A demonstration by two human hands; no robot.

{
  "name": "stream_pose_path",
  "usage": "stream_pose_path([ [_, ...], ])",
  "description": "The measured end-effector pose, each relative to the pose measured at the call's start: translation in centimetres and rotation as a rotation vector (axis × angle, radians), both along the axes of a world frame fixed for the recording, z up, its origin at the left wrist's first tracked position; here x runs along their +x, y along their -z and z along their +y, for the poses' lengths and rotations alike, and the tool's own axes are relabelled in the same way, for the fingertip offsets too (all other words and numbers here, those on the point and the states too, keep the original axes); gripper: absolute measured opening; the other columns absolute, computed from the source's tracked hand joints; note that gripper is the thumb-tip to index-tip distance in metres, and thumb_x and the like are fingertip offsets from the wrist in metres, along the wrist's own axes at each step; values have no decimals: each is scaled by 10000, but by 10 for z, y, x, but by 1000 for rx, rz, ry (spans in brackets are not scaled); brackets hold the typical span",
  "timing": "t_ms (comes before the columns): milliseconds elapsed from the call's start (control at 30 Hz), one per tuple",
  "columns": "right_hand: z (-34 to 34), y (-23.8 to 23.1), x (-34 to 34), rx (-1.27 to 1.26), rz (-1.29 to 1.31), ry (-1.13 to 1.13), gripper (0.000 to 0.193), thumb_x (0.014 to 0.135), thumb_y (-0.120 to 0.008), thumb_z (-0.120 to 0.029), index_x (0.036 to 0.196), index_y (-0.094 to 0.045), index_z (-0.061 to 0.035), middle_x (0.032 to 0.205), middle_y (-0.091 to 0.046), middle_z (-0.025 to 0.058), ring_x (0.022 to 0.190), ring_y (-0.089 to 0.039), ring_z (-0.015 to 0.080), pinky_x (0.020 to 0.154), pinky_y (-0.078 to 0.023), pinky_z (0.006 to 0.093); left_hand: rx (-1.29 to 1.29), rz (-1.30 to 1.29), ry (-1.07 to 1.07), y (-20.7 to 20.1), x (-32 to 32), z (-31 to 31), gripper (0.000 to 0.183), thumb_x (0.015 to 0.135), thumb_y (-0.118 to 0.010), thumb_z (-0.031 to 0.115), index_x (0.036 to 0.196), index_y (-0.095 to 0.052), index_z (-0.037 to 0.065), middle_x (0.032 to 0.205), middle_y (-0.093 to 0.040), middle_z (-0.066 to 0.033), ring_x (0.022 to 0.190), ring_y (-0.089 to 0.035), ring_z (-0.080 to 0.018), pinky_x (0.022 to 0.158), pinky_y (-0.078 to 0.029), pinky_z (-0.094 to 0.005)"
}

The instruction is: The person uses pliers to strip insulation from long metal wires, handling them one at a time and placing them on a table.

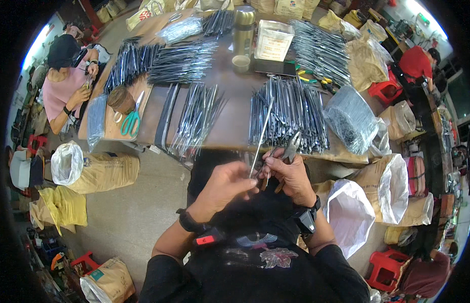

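My left hand (229, 185), partly smeared by motion, is closed on a long thin metal strip (263, 130) that slants up and away over the table's front edge. My right hand (291, 177) grips a pair of pliers (292, 143), jaws pointing up and handles running down under the palm. Its thumb and fingertips also meet thin metal pieces between the two hands; I cannot make out their ends. Just beyond lies a wide pile of dark metal strips (288, 108). A smaller, lighter bunch of strips (198, 115) lies left of it.
More strip bundles (182, 61) cover the table's far side, near a thermos (243, 31) and a cup (240, 63). Green-handled scissors (131, 121) lie left; a plastic-wrapped bundle (350, 118) lies right. Open sacks (349, 214) stand beside me. Co-workers (68, 86) sit around.
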State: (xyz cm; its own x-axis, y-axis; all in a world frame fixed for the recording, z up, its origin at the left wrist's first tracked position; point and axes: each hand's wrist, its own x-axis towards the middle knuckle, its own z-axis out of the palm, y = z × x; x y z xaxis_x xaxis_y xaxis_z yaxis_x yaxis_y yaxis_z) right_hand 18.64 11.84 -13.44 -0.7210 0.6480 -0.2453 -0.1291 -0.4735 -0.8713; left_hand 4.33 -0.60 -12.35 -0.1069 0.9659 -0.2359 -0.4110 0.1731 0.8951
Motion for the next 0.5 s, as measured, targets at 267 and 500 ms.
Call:
stream_pose_path([
  [267,4,5,-1,-33,-27,116,261,799,-631,-76,1009,-513,27,712,-569,72,610,-583,157,604,-529,316,-56,-51,-86,16,-7,-2,172,813,-604,40,975,-575,-12,890,-630,-96,762,-641,-176,583,-517,-228],
  [500,9,8,15,-108,139,273,158,822,-586,-38,928,-470,-36,746,-581,115,649,-595,200,641,-527,377,6,-162,-226,37,-12,2,178,802,-575,-32,979,-560,-28,888,-614,-105,835,-643,-232,732,-546,-296],
])
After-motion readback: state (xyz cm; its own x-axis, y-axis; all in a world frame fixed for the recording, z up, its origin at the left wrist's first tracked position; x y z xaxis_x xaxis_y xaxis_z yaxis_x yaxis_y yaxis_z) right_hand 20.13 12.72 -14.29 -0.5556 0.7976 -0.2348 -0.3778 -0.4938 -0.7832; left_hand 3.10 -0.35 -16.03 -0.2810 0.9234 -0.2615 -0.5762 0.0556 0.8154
